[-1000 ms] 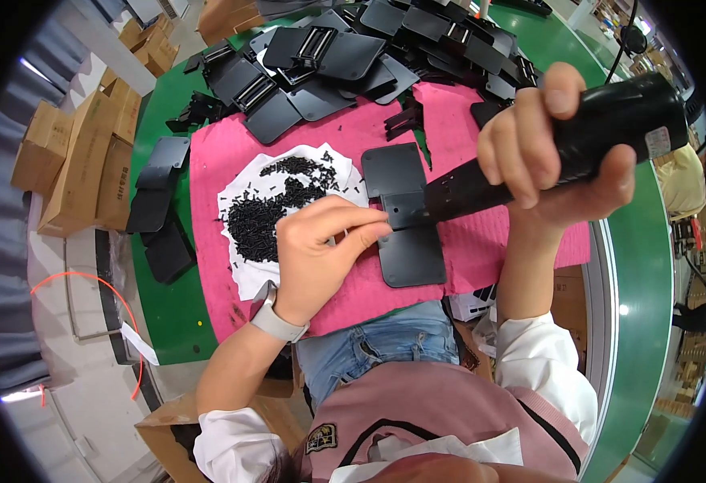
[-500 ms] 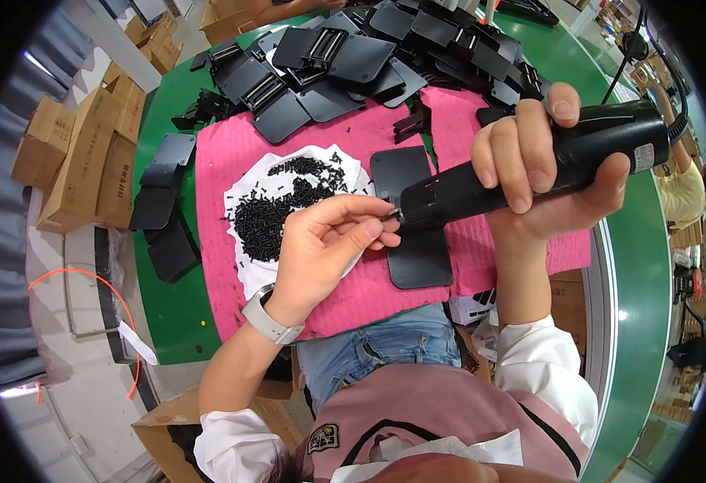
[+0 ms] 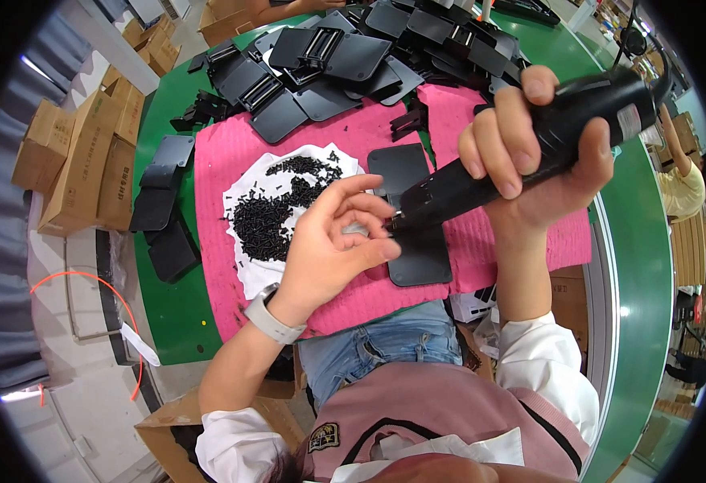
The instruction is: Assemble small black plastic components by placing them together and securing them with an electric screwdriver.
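Head camera: I see the right hand point(image 3: 520, 149) wrapped around a black electric screwdriver point(image 3: 453, 193), bit end over the middle of a black two-panel bracket point(image 3: 421, 259) lying on the pink mat point(image 3: 210, 209). Left hand point(image 3: 329, 245) beside the bit, loosely curled, thumb and forefinger apart. Bit contact: I cannot tell. Black screws point(image 3: 260, 229) heaped on white cloth point(image 3: 254, 276), left of the bracket.
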### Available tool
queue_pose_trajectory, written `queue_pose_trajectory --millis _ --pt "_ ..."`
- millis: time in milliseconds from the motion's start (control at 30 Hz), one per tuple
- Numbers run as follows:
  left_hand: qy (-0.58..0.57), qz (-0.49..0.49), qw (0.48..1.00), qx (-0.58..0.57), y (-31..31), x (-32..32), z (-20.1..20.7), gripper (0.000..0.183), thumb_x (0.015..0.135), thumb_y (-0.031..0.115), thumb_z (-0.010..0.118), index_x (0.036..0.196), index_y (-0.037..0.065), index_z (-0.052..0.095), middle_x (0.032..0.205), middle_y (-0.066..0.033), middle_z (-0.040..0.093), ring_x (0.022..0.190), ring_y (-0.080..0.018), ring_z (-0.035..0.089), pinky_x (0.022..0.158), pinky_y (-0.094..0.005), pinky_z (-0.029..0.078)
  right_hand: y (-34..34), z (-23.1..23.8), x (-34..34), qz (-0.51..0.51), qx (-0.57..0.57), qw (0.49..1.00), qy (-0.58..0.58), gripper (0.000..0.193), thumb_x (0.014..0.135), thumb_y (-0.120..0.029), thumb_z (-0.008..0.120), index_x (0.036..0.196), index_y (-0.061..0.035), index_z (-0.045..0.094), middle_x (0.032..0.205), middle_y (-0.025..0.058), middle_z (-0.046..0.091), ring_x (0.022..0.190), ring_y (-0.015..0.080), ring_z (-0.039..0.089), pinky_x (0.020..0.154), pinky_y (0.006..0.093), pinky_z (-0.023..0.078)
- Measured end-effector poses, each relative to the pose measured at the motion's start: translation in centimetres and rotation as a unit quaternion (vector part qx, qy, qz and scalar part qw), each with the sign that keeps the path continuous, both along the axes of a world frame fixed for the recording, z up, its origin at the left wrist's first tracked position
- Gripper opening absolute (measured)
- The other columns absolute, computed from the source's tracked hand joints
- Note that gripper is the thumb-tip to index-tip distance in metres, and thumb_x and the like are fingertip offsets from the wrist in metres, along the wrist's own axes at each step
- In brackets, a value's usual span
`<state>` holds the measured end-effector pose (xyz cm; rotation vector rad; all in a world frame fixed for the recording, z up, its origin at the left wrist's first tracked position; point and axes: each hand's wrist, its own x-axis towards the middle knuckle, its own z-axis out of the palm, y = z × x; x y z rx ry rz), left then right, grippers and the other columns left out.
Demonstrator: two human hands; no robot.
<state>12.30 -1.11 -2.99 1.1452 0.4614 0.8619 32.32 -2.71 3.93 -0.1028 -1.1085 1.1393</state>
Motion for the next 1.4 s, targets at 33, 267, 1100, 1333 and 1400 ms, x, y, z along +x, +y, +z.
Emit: queue_pose_trajectory --millis 33,267,1100,1333,1400 --pt "0.111 0.032 0.989 0.088 0.0 -0.1 -0.1 0.047 0.085 0.01 0.067 0.124 -0.007 0.045 0.082 -0.01 0.063 0.069 -0.0141 0.063 0.063 -0.0255 0.051 0.0 0.1 0.2 -0.001 0.0 1.0 0.0 0.049 0.087 -0.049 0.053 0.109 -0.0055 0.047 0.065 0.0 0.047 0.045 0.0101 0.044 0.057 0.0282 0.041" --pt "0.258 -0.002 0.961 0.099 -0.4 0.5 -0.1 0.047 0.091 0.013 0.056 0.128 -0.01 0.037 0.064 -0.0076 0.059 0.046 -0.0106 0.054 0.045 -0.0234 0.041 0.2 0.2 -0.4 -0.138 -0.056 0.973 -0.177 0.045 0.084 -0.043 0.053 0.102 -0.0022 0.045 0.058 0.0014 0.043 0.039 0.0093 0.039 0.043 0.0261 0.035" --pt "0.251 -0.061 0.966 -0.002 1.2 1.5 -0.2 0.029 0.09 0.007 0.053 0.111 -0.008 0.041 0.055 -0.0091 0.057 0.042 -0.0163 0.058 0.04 -0.0264 0.04 1.2 -0.4 -3.4 -0.124 -0.052 0.958 -0.254 0.042 0.075 -0.03 0.071 0.085 0.0009 0.046 0.055 0.0034 0.046 0.041 0.0095 0.042 0.038 0.0223 0.034" --pt "0.256 -0.031 0.966 0.014 1.0 1.8 -0.4 0.037 0.088 0.01 0.057 0.115 -0.009 0.04 0.055 -0.0076 0.057 0.04 -0.0149 0.055 0.038 -0.0268 0.039 0.3 0.7 -2.3 -0.121 -0.052 0.964 -0.23 0.049 0.074 -0.03 0.073 0.098 0.0033 0.045 0.057 0.0027 0.048 0.044 0.0096 0.045 0.04 0.0231 0.036" --pt "0.248 -0.002 0.969 0.018 0.7 1.6 -0.5 0.05 0.086 0.014 0.063 0.122 -0.01 0.037 0.053 -0.0063 0.055 0.038 -0.0129 0.052 0.037 -0.0271 0.039 -0.2 1.8 -0.8 -0.105 -0.077 0.973 -0.191 0.059 0.078 -0.031 0.068 0.116 0.004 0.039 0.06 0.0032 0.049 0.043 0.0092 0.044 0.042 0.0238 0.036"
